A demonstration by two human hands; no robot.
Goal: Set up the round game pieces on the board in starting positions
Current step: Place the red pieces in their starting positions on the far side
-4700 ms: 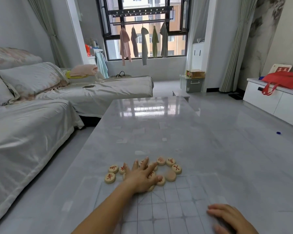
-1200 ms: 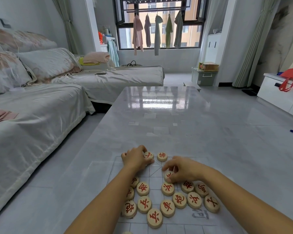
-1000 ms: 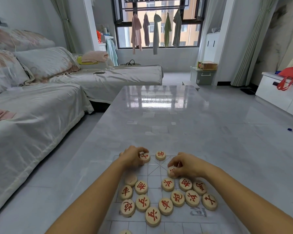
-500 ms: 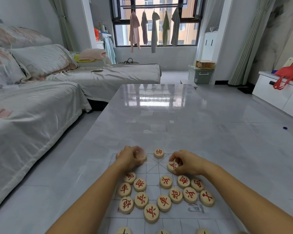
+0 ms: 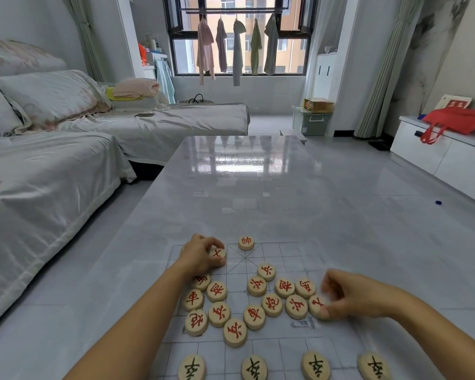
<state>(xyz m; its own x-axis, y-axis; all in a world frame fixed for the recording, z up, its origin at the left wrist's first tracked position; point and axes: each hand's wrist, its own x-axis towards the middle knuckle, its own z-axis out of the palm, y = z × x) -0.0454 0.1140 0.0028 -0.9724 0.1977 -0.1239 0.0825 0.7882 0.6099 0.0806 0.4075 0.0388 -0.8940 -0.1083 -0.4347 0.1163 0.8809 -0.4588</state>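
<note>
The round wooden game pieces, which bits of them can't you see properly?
Head view:
- Red-marked wooden piece: partly under the left hand.
- Red-marked piece at the right hand: partly covered by motion-blurred fingers.
- Four dark-marked pieces: cut off by the bottom edge.

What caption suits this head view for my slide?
Left hand places a red piece beside the general.

A home living room: covered sofa [image 5: 52, 171], hanging laundry [image 5: 236, 48] at the window, glossy coffee table [image 5: 258, 201].
</note>
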